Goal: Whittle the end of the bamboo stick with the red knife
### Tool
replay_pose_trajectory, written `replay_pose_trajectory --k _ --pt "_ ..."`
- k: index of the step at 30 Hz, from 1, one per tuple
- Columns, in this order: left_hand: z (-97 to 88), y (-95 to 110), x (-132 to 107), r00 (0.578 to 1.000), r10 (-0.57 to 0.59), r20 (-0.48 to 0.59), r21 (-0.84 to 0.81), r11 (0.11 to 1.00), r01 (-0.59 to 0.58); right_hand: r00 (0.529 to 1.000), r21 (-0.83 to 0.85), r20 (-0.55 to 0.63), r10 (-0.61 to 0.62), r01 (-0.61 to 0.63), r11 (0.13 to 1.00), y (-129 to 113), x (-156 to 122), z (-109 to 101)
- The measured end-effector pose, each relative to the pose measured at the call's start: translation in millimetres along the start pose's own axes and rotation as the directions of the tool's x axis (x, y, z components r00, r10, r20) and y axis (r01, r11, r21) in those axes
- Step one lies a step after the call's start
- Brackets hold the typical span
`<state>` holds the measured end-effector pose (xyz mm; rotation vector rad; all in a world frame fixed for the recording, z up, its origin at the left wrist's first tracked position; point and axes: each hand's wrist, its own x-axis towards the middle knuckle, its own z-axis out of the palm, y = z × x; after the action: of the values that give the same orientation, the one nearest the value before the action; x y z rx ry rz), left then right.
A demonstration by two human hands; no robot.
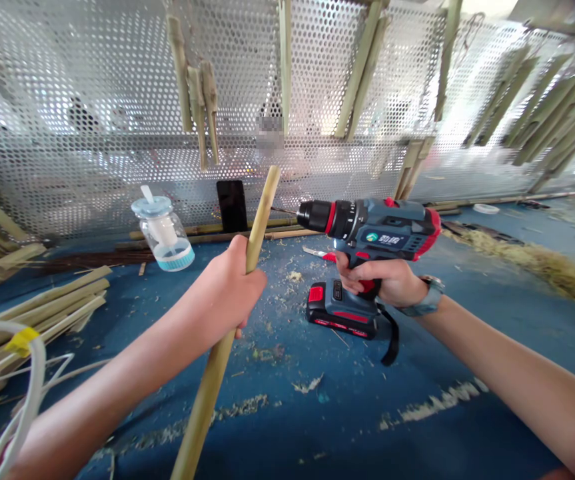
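Note:
My left hand [234, 283] is wrapped round a bamboo stick [206, 393], which slants up from the bottom edge of the view to above my fist. My right hand [374, 280] grips the handle of a blue, black and red cordless drill [384, 230], held level and facing left. A thin drill bit [284, 211] reaches from its chuck to the side of the stick near the top; whether it has entered the stick I cannot tell. The drill's battery [342, 310] hangs over the blue table [287, 427].
A glass jar [164, 237] with a blue lid and a dark phone [232, 205] stand by the perforated metal wall [117, 80]. Beyond the drill lies a red-handled knife [320, 254]. Split bamboo [62, 300] and a white cable [40, 367] occupy the left; shavings [542, 260] spread on the right.

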<state>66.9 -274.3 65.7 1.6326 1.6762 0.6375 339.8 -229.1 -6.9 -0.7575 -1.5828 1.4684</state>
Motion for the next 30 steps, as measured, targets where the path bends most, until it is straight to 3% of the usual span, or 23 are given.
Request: replay_pose_trajectory --k 30 --pt "1.1 2.8 -4.8 0.999 -0.042 0.007 0.03 0.999 0.042 0.997 0.017 -0.033 0.072 -0.071 0.997 -21.3 -4.8 7.2"
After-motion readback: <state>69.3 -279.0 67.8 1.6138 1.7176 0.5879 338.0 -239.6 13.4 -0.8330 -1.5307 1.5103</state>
